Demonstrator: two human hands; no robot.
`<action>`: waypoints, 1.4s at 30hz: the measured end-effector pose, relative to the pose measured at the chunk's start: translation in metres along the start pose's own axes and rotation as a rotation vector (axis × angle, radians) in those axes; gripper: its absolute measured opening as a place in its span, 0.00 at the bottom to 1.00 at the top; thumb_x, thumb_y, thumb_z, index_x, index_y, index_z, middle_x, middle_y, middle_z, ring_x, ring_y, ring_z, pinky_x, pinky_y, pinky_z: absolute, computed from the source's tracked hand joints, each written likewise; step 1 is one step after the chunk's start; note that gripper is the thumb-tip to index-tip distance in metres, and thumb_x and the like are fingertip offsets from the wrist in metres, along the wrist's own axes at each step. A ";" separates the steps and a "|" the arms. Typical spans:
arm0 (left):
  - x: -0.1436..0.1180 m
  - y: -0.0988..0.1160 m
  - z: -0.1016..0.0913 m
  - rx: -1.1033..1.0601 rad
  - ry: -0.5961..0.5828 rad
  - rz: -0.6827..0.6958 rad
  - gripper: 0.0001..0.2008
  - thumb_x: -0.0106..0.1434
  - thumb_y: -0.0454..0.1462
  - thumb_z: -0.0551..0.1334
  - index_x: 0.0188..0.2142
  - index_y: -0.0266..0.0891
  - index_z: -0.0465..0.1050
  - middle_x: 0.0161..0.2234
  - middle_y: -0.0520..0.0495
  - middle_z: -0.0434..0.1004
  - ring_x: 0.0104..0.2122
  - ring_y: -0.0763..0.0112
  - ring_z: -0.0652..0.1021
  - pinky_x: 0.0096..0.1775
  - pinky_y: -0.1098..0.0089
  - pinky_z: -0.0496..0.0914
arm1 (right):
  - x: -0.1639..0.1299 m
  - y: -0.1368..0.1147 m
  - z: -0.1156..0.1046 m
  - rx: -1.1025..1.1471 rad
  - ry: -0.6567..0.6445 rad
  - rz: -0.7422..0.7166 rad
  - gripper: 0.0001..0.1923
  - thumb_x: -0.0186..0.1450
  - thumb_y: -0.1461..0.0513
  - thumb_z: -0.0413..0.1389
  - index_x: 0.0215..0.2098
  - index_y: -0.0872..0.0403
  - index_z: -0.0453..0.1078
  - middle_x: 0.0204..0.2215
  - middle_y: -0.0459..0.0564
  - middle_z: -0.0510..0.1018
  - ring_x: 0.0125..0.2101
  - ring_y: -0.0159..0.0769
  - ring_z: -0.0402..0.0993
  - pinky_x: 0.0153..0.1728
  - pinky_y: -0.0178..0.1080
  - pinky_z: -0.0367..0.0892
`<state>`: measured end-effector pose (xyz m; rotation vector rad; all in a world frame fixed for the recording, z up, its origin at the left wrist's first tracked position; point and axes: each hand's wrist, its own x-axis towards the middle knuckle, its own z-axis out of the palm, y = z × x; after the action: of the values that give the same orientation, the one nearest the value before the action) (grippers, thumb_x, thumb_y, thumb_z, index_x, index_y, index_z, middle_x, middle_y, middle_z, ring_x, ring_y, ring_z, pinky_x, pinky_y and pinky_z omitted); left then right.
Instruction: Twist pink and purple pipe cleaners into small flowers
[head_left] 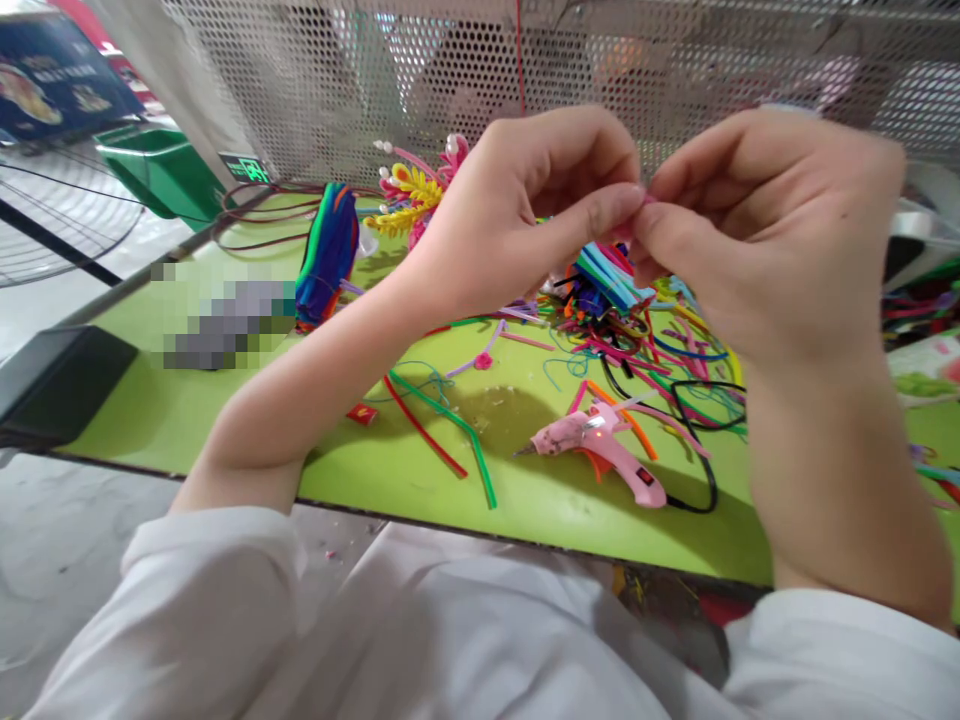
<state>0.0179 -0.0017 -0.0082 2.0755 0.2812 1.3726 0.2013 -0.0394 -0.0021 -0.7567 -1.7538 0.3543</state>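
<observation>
My left hand and my right hand meet fingertip to fingertip, raised above the table. Between their pinched thumbs and forefingers is a small pink pipe cleaner piece, mostly hidden by the fingers. Below them lies a pink glue gun, its nozzle pointing left. Loose on the tabletop are a green pipe cleaner, a red pipe cleaner and a purple one with a small pink curl. Behind the hands, a bundle of blue and mixed pipe cleaners is partly covered.
A tied blue and green pipe cleaner bundle stands on the green table, near a yellow and pink pipe cleaner flower piece. A black box sits at the left edge. The glue gun's black cord loops rightward. A perforated metal panel rises behind.
</observation>
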 end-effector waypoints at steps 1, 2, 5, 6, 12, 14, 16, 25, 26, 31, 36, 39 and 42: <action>0.001 0.003 -0.003 -0.015 -0.021 -0.017 0.15 0.65 0.43 0.69 0.33 0.31 0.74 0.26 0.53 0.75 0.16 0.89 0.70 0.20 0.81 0.59 | -0.001 -0.002 -0.001 -0.028 -0.011 -0.003 0.06 0.64 0.61 0.69 0.32 0.51 0.77 0.27 0.40 0.79 0.25 0.23 0.75 0.24 0.31 0.69; 0.001 0.006 -0.005 -0.016 -0.056 -0.074 0.14 0.66 0.43 0.68 0.34 0.31 0.74 0.27 0.53 0.76 0.16 0.88 0.71 0.20 0.82 0.60 | -0.002 -0.004 -0.003 -0.062 -0.021 -0.009 0.05 0.65 0.61 0.68 0.33 0.50 0.77 0.29 0.41 0.79 0.27 0.25 0.76 0.27 0.33 0.71; 0.003 0.015 -0.012 -0.091 -0.125 -0.212 0.10 0.66 0.39 0.69 0.34 0.33 0.76 0.26 0.53 0.76 0.17 0.88 0.71 0.20 0.82 0.62 | -0.002 -0.004 -0.011 -0.174 -0.073 -0.074 0.02 0.68 0.62 0.64 0.36 0.49 0.78 0.33 0.42 0.79 0.31 0.27 0.76 0.33 0.36 0.73; 0.003 0.016 -0.014 -0.138 -0.150 -0.246 0.09 0.65 0.39 0.69 0.34 0.33 0.77 0.25 0.53 0.74 0.17 0.88 0.70 0.20 0.82 0.62 | -0.002 -0.003 -0.014 -0.203 -0.091 -0.127 0.03 0.69 0.61 0.62 0.37 0.49 0.78 0.33 0.42 0.79 0.31 0.26 0.75 0.33 0.37 0.73; 0.004 0.019 -0.021 -0.251 -0.255 -0.379 0.14 0.62 0.44 0.73 0.33 0.32 0.79 0.24 0.51 0.74 0.18 0.85 0.69 0.19 0.79 0.60 | -0.003 0.001 -0.014 -0.276 -0.149 -0.226 0.06 0.70 0.59 0.61 0.37 0.52 0.78 0.34 0.43 0.80 0.31 0.25 0.74 0.35 0.39 0.73; 0.003 0.020 -0.019 -0.203 -0.175 -0.369 0.11 0.63 0.41 0.72 0.36 0.33 0.80 0.28 0.50 0.78 0.19 0.83 0.73 0.19 0.79 0.61 | -0.006 0.000 -0.005 -0.201 -0.029 -0.164 0.04 0.70 0.60 0.62 0.38 0.51 0.78 0.35 0.44 0.79 0.31 0.26 0.75 0.33 0.37 0.74; 0.002 0.022 -0.013 -0.181 -0.078 -0.321 0.06 0.63 0.36 0.71 0.36 0.33 0.79 0.28 0.50 0.80 0.19 0.81 0.74 0.17 0.78 0.61 | -0.007 -0.001 0.006 -0.068 0.086 -0.100 0.03 0.69 0.61 0.63 0.36 0.50 0.76 0.32 0.43 0.79 0.29 0.27 0.75 0.29 0.37 0.73; 0.002 0.014 0.003 0.017 0.045 -0.045 0.03 0.66 0.28 0.64 0.37 0.26 0.76 0.26 0.56 0.72 0.29 0.87 0.78 0.33 0.84 0.71 | -0.009 -0.011 0.015 -0.040 0.139 -0.035 0.06 0.71 0.64 0.60 0.35 0.49 0.72 0.32 0.42 0.76 0.27 0.27 0.73 0.27 0.35 0.69; 0.002 0.015 0.002 0.004 0.026 -0.060 0.05 0.66 0.29 0.65 0.37 0.24 0.76 0.25 0.56 0.72 0.31 0.86 0.78 0.34 0.84 0.71 | -0.010 -0.013 0.011 -0.178 0.138 -0.064 0.04 0.72 0.60 0.60 0.38 0.48 0.72 0.36 0.44 0.76 0.31 0.28 0.74 0.31 0.36 0.70; 0.002 0.018 0.002 -0.034 0.020 -0.156 0.17 0.63 0.41 0.69 0.38 0.23 0.76 0.26 0.56 0.73 0.33 0.82 0.81 0.39 0.79 0.75 | -0.010 -0.015 -0.010 -0.548 -0.062 -0.180 0.06 0.76 0.56 0.53 0.42 0.46 0.71 0.37 0.47 0.77 0.37 0.35 0.77 0.40 0.42 0.73; 0.000 0.002 0.005 0.104 0.047 -0.005 0.17 0.67 0.46 0.66 0.36 0.30 0.75 0.29 0.51 0.76 0.33 0.80 0.79 0.36 0.76 0.73 | -0.009 -0.014 -0.008 -0.701 -0.074 -0.185 0.09 0.77 0.57 0.50 0.40 0.49 0.67 0.34 0.47 0.77 0.33 0.33 0.73 0.41 0.44 0.67; -0.003 -0.009 0.005 0.292 0.098 0.317 0.06 0.68 0.37 0.64 0.38 0.35 0.76 0.31 0.51 0.77 0.30 0.80 0.76 0.32 0.77 0.69 | -0.005 -0.014 -0.002 -0.428 -0.031 -0.009 0.06 0.74 0.61 0.55 0.37 0.51 0.68 0.28 0.44 0.72 0.25 0.27 0.64 0.28 0.39 0.58; -0.006 -0.009 0.003 0.634 0.103 0.475 0.09 0.72 0.38 0.60 0.39 0.34 0.75 0.32 0.50 0.78 0.32 0.77 0.77 0.39 0.74 0.72 | 0.002 -0.014 -0.004 -0.005 -0.102 0.272 0.12 0.68 0.63 0.59 0.27 0.53 0.68 0.20 0.42 0.63 0.19 0.25 0.54 0.21 0.37 0.46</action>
<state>0.0195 0.0009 -0.0193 2.7176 0.3068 1.8509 0.2007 -0.0487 0.0091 -0.9988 -1.7496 0.5803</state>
